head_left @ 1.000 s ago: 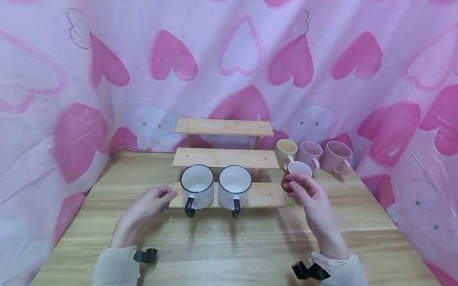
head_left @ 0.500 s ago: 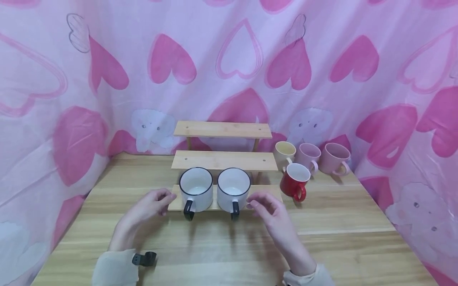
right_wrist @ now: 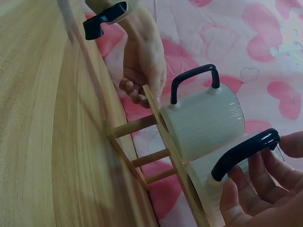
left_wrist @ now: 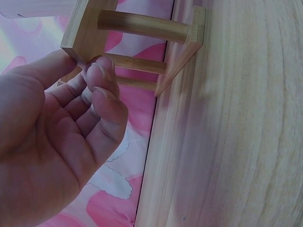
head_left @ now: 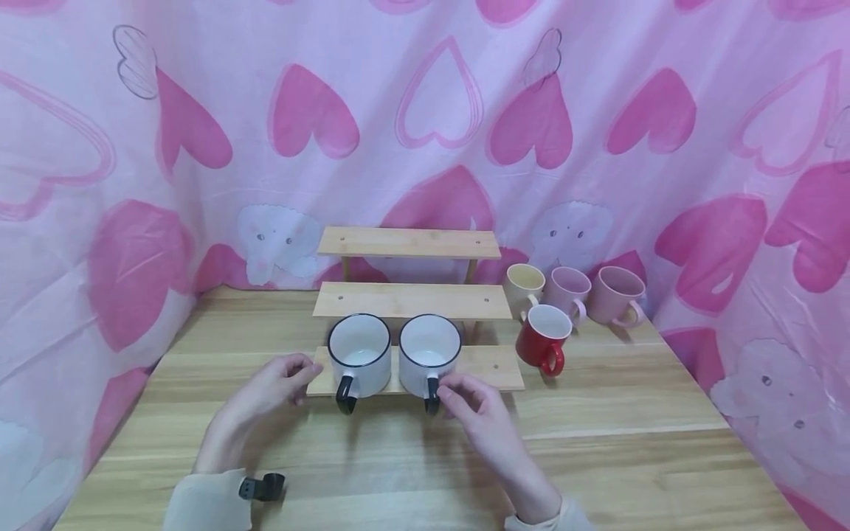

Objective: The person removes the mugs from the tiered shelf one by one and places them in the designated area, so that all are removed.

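Two white enamel mugs with black rims and black handles stand side by side on the lowest board of a three-step wooden shelf (head_left: 412,301). My right hand (head_left: 474,413) pinches the black handle of the right white mug (head_left: 428,346); in the right wrist view its thumb and fingers lie on either side of that handle (right_wrist: 246,153). At the lowest board's left end, my left hand (head_left: 265,387) pinches the corner between thumb and fingers, as the left wrist view shows. Beside it is the left white mug (head_left: 361,350), its handle (right_wrist: 194,78) untouched.
To the shelf's right stands a red mug (head_left: 541,341) on the wooden table (head_left: 637,442). Behind it are a yellow mug (head_left: 523,287), a lilac mug (head_left: 564,291) and a dusty pink mug (head_left: 614,295). A heart-patterned curtain (head_left: 312,184) surrounds the table.
My right hand has let go of the red mug, leaving it right of the shelf, and moved left to the right white mug's handle. The left hand stays at the shelf's end.
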